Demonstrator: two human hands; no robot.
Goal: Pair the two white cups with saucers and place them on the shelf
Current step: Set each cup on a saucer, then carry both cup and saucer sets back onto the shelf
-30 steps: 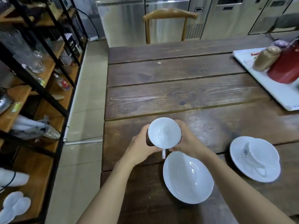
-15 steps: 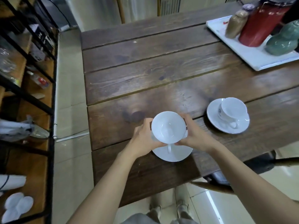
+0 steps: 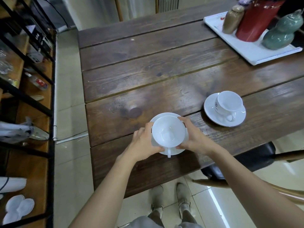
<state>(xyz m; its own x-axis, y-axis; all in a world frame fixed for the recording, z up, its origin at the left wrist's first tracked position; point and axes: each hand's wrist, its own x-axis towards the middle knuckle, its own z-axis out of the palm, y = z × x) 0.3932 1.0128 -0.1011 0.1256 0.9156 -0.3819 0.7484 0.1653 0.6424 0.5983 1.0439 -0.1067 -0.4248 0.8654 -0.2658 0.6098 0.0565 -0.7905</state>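
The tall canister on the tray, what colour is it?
Red. The tall canister stands on the white tray; the head view shows it clearly.

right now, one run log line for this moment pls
step: pairing | left hand + right hand: grip on cup over saucer | second cup set: on table | shelf: pending

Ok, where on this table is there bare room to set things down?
The table planks beyond both hands, left of the white tray, are bare. The far right corner is crowded: tray with jars. The second cup and saucer fills the near right.
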